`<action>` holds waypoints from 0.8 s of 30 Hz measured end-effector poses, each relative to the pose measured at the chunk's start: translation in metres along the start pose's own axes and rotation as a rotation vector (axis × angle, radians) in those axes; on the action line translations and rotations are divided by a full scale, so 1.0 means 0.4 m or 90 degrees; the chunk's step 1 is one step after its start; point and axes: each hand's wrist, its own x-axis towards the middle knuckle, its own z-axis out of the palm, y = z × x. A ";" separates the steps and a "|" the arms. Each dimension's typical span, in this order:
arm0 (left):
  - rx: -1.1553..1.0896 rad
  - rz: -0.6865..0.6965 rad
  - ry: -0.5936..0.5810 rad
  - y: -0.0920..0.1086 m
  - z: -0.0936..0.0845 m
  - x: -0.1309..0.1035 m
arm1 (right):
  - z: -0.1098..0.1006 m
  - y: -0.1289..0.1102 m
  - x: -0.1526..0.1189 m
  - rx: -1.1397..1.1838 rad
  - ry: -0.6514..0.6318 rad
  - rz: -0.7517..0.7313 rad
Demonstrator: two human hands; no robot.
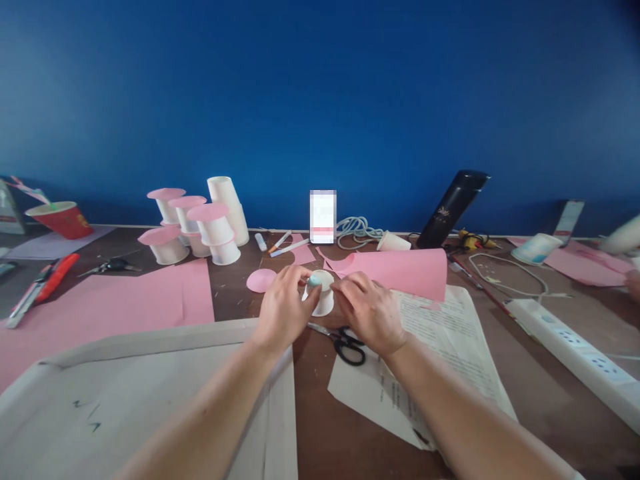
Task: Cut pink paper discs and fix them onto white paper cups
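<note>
Left hand (284,303): thumb and fingers pinched on a small pale-green item (315,281) at the rim of the white paper cup (323,303). Right hand (371,310): fingers bent, tips close together beside the cup's right edge; grip contents cannot be determined. The cup stands on the brown table (320,413), between both hands, beyond the black-handled scissors (349,346).

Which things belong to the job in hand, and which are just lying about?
Likely the job:
white paper cup between left hand and right hand
round pink paper disc
pink-topped white paper cups
black-handled metal scissors

Apparently lying about:
black cylindrical flask
white plastic power strip
red paper cup
</note>
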 end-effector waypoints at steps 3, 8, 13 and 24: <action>-0.006 -0.010 -0.002 -0.001 0.002 0.000 | 0.000 -0.005 0.000 0.040 0.010 0.052; -0.003 -0.015 0.000 -0.003 0.004 0.000 | 0.004 -0.002 -0.003 0.105 0.019 0.109; 0.007 -0.017 -0.002 -0.001 0.004 0.000 | 0.003 0.000 -0.002 0.117 0.014 0.118; 0.024 0.012 0.019 0.002 0.003 0.002 | -0.003 -0.004 0.000 0.088 -0.002 0.025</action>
